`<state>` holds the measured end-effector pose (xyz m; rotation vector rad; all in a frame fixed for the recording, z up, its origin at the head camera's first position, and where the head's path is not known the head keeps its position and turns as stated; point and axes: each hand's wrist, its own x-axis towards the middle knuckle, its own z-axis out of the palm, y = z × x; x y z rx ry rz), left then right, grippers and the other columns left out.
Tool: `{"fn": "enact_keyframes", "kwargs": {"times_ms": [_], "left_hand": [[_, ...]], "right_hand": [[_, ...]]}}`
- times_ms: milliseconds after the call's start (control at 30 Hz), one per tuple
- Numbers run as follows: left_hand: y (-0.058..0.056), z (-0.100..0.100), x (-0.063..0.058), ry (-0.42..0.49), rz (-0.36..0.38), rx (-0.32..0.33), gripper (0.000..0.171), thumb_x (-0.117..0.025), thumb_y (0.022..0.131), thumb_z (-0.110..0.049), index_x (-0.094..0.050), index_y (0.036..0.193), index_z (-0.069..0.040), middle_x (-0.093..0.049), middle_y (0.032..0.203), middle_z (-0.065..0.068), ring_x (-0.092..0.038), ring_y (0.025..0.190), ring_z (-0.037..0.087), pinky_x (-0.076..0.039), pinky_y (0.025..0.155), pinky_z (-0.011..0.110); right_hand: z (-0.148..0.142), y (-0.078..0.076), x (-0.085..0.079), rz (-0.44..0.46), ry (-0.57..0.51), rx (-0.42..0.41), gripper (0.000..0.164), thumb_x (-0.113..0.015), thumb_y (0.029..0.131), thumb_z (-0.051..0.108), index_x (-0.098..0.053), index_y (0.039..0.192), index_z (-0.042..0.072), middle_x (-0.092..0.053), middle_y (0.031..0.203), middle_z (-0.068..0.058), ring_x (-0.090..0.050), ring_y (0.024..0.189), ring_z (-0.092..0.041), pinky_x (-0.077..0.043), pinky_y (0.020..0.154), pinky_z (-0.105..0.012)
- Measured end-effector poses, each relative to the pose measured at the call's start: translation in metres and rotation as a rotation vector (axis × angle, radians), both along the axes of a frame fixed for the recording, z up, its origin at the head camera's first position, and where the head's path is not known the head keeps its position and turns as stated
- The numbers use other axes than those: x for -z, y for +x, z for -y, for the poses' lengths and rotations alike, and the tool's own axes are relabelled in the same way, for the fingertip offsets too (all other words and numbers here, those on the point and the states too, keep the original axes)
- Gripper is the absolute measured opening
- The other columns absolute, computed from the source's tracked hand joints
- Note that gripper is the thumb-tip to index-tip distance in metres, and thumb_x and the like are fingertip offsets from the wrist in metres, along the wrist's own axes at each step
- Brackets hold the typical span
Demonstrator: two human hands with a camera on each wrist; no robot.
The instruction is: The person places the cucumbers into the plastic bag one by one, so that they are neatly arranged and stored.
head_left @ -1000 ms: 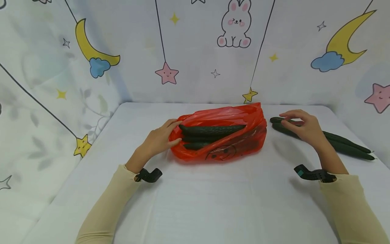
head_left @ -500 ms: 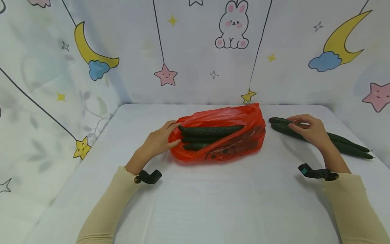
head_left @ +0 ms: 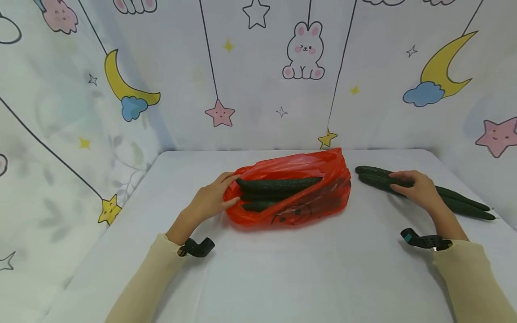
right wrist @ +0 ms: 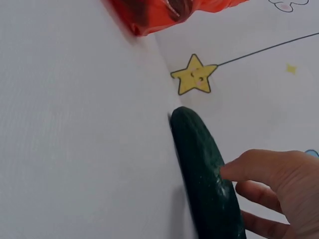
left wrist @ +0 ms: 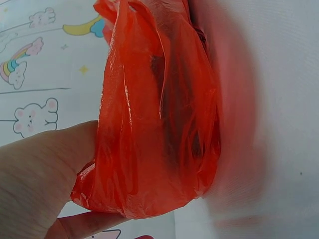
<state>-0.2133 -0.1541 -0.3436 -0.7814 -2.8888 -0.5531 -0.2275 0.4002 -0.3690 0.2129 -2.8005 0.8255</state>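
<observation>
A red plastic bag [head_left: 329, 197] lies on its side in the middle of the table, its mouth showing several dark green cucumbers [head_left: 282, 185] inside. My left hand [head_left: 207, 199] holds the bag's left end, thumb low and fingers at the upper edge. In the left wrist view, the crumpled red bag [left wrist: 144, 149] hides the cucumbers. To the right, two more cucumbers [head_left: 373, 180] lie side by side on the table. My right hand [head_left: 421, 190] grips the nearer one from above. In the right wrist view, a fingertip presses the cucumber [right wrist: 199, 169], with other fingers behind it.
The white tablecloth [head_left: 299, 273] covers the table. Behind it hangs a patterned backdrop [head_left: 258, 85] with moons, stars and a rabbit. Each wrist wears a black camera mount, the left mount [head_left: 198, 247] and the right mount [head_left: 422, 240].
My right hand has come down and slightly right onto the cucumbers, its fingers now at the nearer one. My left hand has stayed at the bag. The head view has tilted up.
</observation>
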Motion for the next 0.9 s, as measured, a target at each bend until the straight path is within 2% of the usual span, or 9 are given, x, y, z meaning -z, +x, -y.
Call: {"fn": "enact_keyframes", "kwargs": {"times_ms": [33,233,367,467,633,900], "left_hand": [[0.0004,-0.0003,0.0007,0.001,-0.004,0.000,0.065,-0.069,0.091,-0.029,-0.042,0.147,-0.009,-0.041,0.148,0.011,-0.063,0.091,0.027,-0.059,0.072,0.043],[0.0002,-0.0022,-0.0008,0.010,-0.040,0.019,0.064,-0.069,0.090,-0.027,-0.044,0.145,-0.007,-0.043,0.146,0.012,-0.062,0.080,0.026,-0.058,0.066,0.039],[-0.0008,-0.0020,-0.0018,0.006,-0.035,0.021,0.063,-0.069,0.090,-0.026,-0.044,0.145,-0.007,-0.042,0.146,0.012,-0.063,0.087,0.027,-0.058,0.067,0.040],[-0.0006,-0.0011,-0.0013,0.005,-0.029,0.021,0.063,-0.069,0.090,-0.026,-0.044,0.145,-0.008,-0.043,0.146,0.013,-0.063,0.085,0.027,-0.058,0.067,0.039],[-0.0009,-0.0009,-0.0001,0.003,-0.033,0.018,0.063,-0.069,0.091,-0.028,-0.044,0.145,-0.008,-0.043,0.146,0.012,-0.061,0.076,0.025,-0.058,0.067,0.038],[-0.0010,0.0008,-0.0021,0.003,-0.028,0.016,0.064,-0.069,0.091,-0.027,-0.043,0.146,-0.008,-0.043,0.146,0.012,-0.063,0.087,0.028,-0.058,0.071,0.042]], "right_hand": [[-0.0015,0.0003,0.0013,0.011,0.005,0.001,0.037,-0.061,0.096,0.017,-0.058,0.123,-0.007,-0.048,0.128,-0.037,-0.043,0.115,-0.054,-0.034,0.089,-0.068],[-0.0098,0.0021,0.0066,0.058,0.035,0.032,0.041,-0.064,0.094,0.016,-0.055,0.126,-0.007,-0.043,0.131,-0.039,-0.037,0.119,-0.057,-0.031,0.091,-0.071],[-0.0112,0.0016,0.0083,0.079,0.048,0.037,0.044,-0.066,0.092,0.015,-0.053,0.128,-0.007,-0.041,0.132,-0.040,-0.035,0.120,-0.059,-0.029,0.092,-0.073],[-0.0111,0.0006,0.0087,0.097,0.053,0.026,0.046,-0.066,0.090,0.013,-0.051,0.129,-0.007,-0.040,0.132,-0.041,-0.033,0.121,-0.061,-0.028,0.093,-0.074],[-0.0111,-0.0011,0.0077,0.081,0.078,0.005,0.046,-0.067,0.089,0.010,-0.051,0.128,-0.007,-0.046,0.126,-0.039,-0.038,0.115,-0.058,-0.031,0.090,-0.071],[-0.0113,-0.0020,0.0061,0.063,0.110,0.001,0.045,-0.070,0.088,0.014,-0.056,0.126,-0.004,-0.053,0.122,-0.036,-0.042,0.112,-0.056,-0.034,0.086,-0.070]]}}
